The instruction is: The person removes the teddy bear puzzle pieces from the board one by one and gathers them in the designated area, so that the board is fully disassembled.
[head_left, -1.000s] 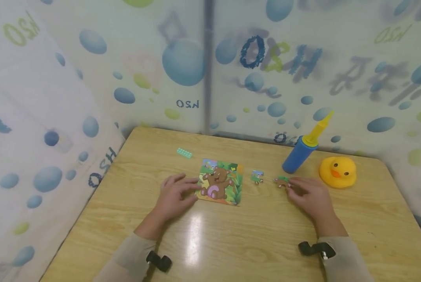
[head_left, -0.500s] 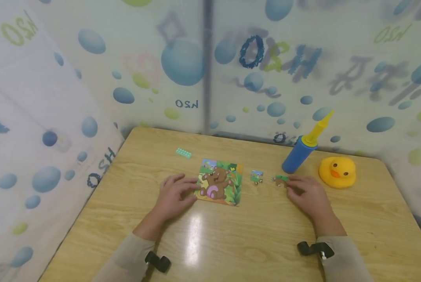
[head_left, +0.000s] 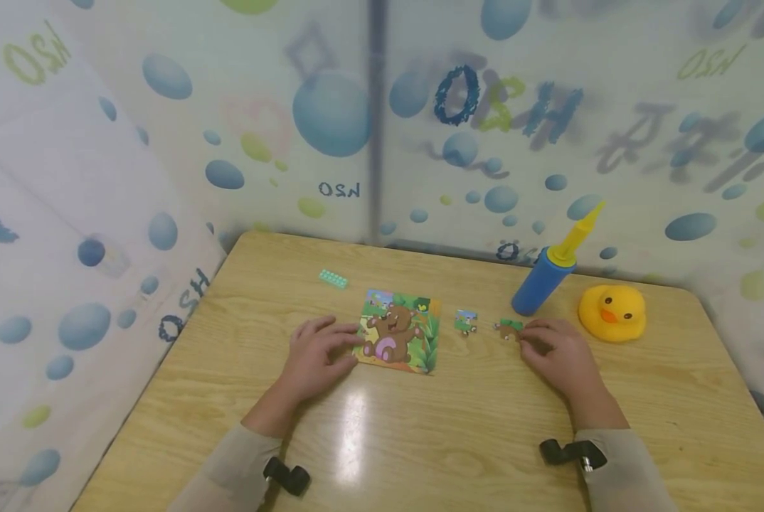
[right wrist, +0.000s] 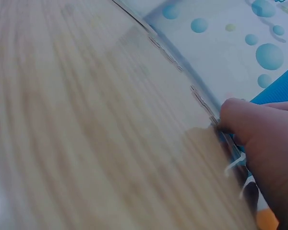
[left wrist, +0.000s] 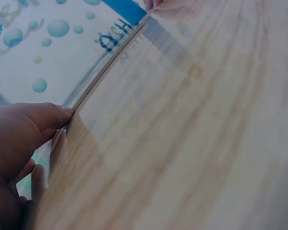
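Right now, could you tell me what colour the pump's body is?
The hand pump's cylindrical body is blue, with a yellow nozzle; head view shows it best.

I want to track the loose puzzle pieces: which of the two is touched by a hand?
The right one, the green-brown piece: the right hand has its fingertips on it. The other loose piece lies untouched, nearer the puzzle board.

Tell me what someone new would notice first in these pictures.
Probably the colourful square bear jigsaw puzzle at the middle of the wooden table, with the left hand resting at its left edge. Next, the bright yellow rubber duck and blue balloon pump with yellow nozzle at the far right, behind the right hand.
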The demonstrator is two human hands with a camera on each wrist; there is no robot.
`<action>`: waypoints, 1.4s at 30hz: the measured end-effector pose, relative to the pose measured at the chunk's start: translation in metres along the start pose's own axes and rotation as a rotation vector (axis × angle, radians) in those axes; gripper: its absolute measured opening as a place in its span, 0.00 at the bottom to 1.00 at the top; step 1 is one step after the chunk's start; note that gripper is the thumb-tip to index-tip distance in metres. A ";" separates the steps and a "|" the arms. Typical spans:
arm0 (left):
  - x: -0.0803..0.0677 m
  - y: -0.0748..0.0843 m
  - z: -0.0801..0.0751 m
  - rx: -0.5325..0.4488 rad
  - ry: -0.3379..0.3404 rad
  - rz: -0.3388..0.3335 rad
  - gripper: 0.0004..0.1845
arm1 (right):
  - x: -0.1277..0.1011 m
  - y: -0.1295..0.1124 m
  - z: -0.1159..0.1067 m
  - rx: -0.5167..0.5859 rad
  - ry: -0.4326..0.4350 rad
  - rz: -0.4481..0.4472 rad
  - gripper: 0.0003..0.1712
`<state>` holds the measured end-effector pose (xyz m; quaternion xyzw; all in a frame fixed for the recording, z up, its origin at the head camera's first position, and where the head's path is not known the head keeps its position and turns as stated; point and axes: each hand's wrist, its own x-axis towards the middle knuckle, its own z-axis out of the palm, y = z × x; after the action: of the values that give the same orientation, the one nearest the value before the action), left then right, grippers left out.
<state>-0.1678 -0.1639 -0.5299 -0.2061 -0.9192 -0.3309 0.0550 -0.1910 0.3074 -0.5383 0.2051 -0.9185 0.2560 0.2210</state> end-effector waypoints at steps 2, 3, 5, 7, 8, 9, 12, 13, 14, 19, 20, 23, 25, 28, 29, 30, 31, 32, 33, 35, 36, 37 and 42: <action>0.000 0.001 0.000 0.001 -0.002 -0.002 0.17 | 0.000 -0.001 0.000 0.000 0.008 0.004 0.09; 0.000 0.001 0.000 0.000 -0.001 -0.003 0.17 | 0.001 -0.002 0.000 -0.002 0.017 0.005 0.09; -0.001 0.002 -0.001 0.000 0.000 -0.004 0.16 | 0.002 -0.005 0.002 -0.004 0.042 0.004 0.08; -0.001 0.002 -0.001 -0.003 0.003 -0.003 0.16 | 0.004 -0.009 0.004 -0.006 0.075 -0.006 0.07; -0.001 0.002 -0.001 -0.003 0.004 -0.002 0.16 | 0.005 -0.010 0.005 -0.004 0.092 -0.014 0.07; -0.001 0.002 -0.001 -0.002 0.005 0.000 0.16 | 0.007 -0.012 0.007 0.002 0.106 -0.021 0.07; -0.001 0.001 -0.001 0.001 0.006 0.002 0.17 | 0.010 -0.018 0.014 0.015 0.118 -0.032 0.05; -0.001 0.001 0.000 0.003 0.005 0.002 0.16 | 0.011 -0.019 0.017 0.017 0.116 -0.033 0.05; -0.001 0.000 0.000 0.003 0.004 0.001 0.16 | 0.012 -0.021 0.020 0.020 0.112 -0.033 0.05; -0.003 -0.003 0.002 0.005 0.010 0.001 0.17 | 0.016 -0.030 0.030 0.022 0.130 -0.056 0.06; -0.003 -0.004 0.002 0.005 0.013 0.002 0.17 | 0.018 -0.032 0.032 0.012 0.140 -0.053 0.06; -0.004 -0.005 0.002 0.009 0.017 -0.001 0.17 | 0.024 -0.039 0.037 -0.046 0.172 0.001 0.07; -0.004 -0.006 0.001 0.008 0.013 -0.008 0.17 | 0.028 -0.044 0.040 -0.088 0.194 0.057 0.08; -0.004 -0.005 0.001 0.008 0.012 -0.007 0.17 | 0.032 -0.053 0.043 -0.114 0.212 0.102 0.10; -0.003 -0.005 0.001 0.007 0.013 -0.004 0.17 | 0.034 -0.056 0.045 -0.112 0.209 0.102 0.10; -0.003 -0.004 0.001 0.008 0.016 0.003 0.17 | 0.035 -0.059 0.046 -0.107 0.203 0.096 0.10; -0.002 -0.004 0.001 0.008 0.018 0.008 0.17 | 0.036 -0.063 0.047 -0.097 0.193 0.087 0.11; -0.002 -0.003 0.001 0.005 0.021 0.013 0.17 | 0.037 -0.066 0.049 -0.083 0.180 0.078 0.12; -0.001 -0.003 0.001 0.002 0.021 0.014 0.17 | 0.039 -0.069 0.050 -0.067 0.165 0.074 0.12; 0.000 -0.002 0.000 -0.003 0.021 0.013 0.17 | 0.042 -0.074 0.054 -0.036 0.128 0.078 0.15; 0.000 -0.002 0.000 -0.005 0.019 0.010 0.17 | 0.044 -0.077 0.056 -0.022 0.110 0.084 0.16; 0.000 -0.001 0.000 -0.008 0.015 0.004 0.17 | 0.045 -0.081 0.059 -0.010 0.092 0.092 0.18; 0.001 0.001 -0.001 0.008 -0.005 0.001 0.17 | 0.054 -0.097 0.072 0.004 0.037 0.093 0.18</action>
<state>-0.1686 -0.1632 -0.5282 -0.2070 -0.9207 -0.3265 0.0534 -0.2093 0.1766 -0.5290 0.1579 -0.9222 0.2718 0.2254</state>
